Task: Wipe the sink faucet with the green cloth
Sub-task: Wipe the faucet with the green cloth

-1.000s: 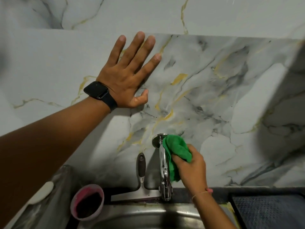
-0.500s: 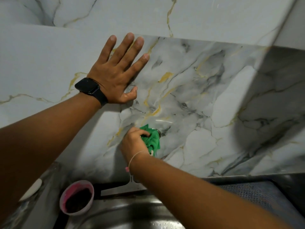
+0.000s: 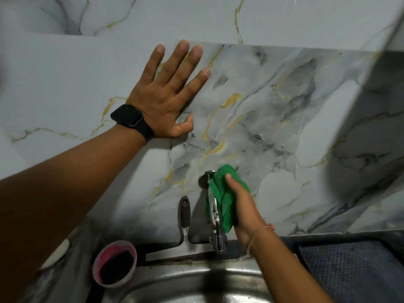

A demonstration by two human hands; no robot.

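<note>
The chrome sink faucet [image 3: 215, 217] stood out from the marble-patterned wall [image 3: 284, 119] above the steel sink [image 3: 196, 285], its round wall flange bare at the top and its spout running down toward the basin. The green cloth [image 3: 227, 200] lay bunched against the right flank of the faucet, reaching from just beside the flange down along the body. The right hand [image 3: 244, 213] was closed around the cloth, its fingers pressing the cloth onto the metal. Half a second earlier that hand had been on the faucet's left side, up at the flange, with the forearm crossing in front of the spout; now it had swung back to the right flank, where it had also been a second ago. By my reading the wiping was well under way, with the top and both sides visited, while the lower spout and nozzle looked uncovered and perhaps not yet done. The left hand [image 3: 168, 95], a black smartwatch [image 3: 129, 118] on its wrist, had stayed spread flat against the wall well above, bracing. A squeegee [image 3: 184, 217] leaned on the wall just left of the faucet, and a pink cup [image 3: 114, 265] sat near the sink's left rim.
</note>
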